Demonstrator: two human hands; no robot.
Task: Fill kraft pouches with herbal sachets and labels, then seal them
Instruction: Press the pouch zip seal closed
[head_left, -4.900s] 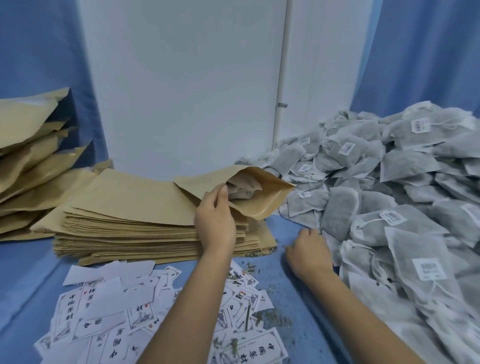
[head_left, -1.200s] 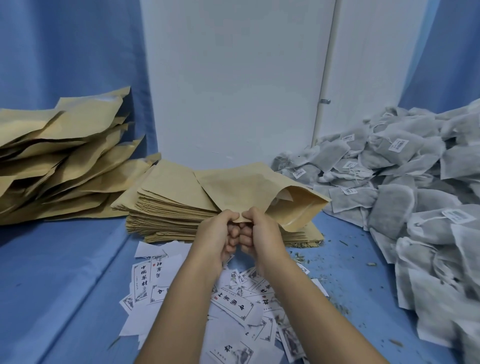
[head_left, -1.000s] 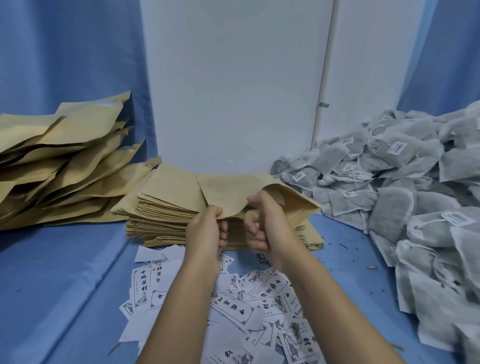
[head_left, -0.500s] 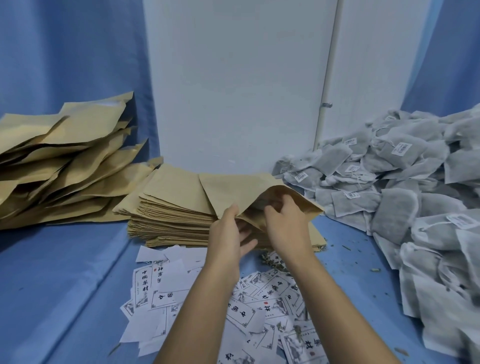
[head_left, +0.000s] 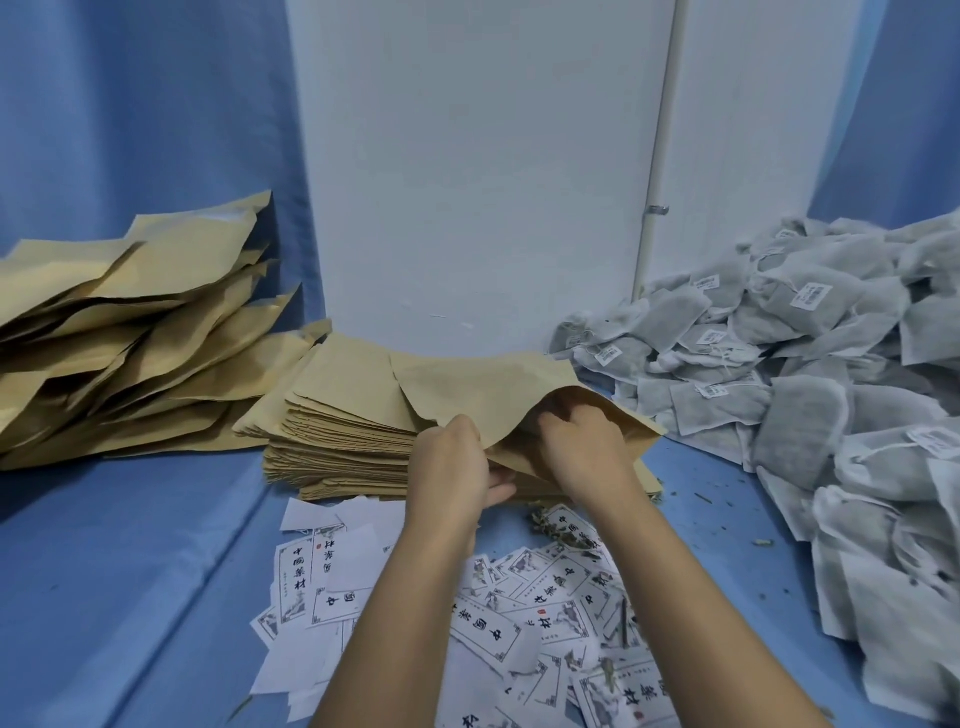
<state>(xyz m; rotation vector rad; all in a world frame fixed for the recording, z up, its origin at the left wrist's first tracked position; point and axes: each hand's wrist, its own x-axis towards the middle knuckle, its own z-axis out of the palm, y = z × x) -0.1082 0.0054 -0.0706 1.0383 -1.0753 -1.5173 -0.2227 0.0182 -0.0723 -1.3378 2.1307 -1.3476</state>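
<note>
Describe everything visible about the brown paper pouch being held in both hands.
The pouch is plain tan kraft paper, flat, unprinted and slightly creased. It lies tilted on top of the stack of flat pouches, its mouth facing right and gaping open. The left hand pinches the near edge of the mouth; the right hand curls its fingers into the opening. What is inside cannot be seen.

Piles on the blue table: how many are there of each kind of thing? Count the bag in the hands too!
Brown bag piles: 2, the puffy heap and the flat stack
Grey sachet heap: 1
Paper label heap: 1
Open bag, gripped by the left hand and right hand: 1
Total: 5
</note>
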